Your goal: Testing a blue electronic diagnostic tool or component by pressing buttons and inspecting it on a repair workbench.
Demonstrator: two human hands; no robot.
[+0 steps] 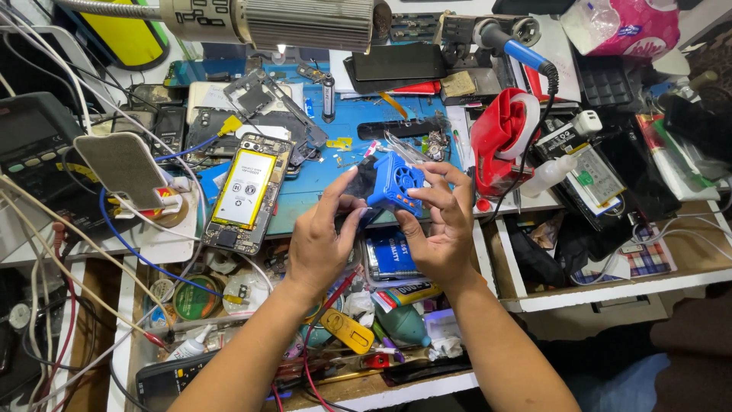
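An opened phone (248, 192) with a yellow-edged battery lies on the blue mat (358, 114) of the counter, just left of the left hand. A red tape dispenser (499, 137) and a small white bottle (549, 174) sit right of the right hand, with a blue-handled soldering iron (518, 47) beyond them. Below the hands, an open drawer (122, 343) holds a yellow tool (347, 330), a round green tin (196, 297) and loose wires.

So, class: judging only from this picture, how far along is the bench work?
Done: the opened phone lies back-off on the blue mat, its yellow battery exposed. In hand: the left hand and right hand grip a small blue fan unit between them. Left: the phone remains uncovered, loose parts scattered around it.
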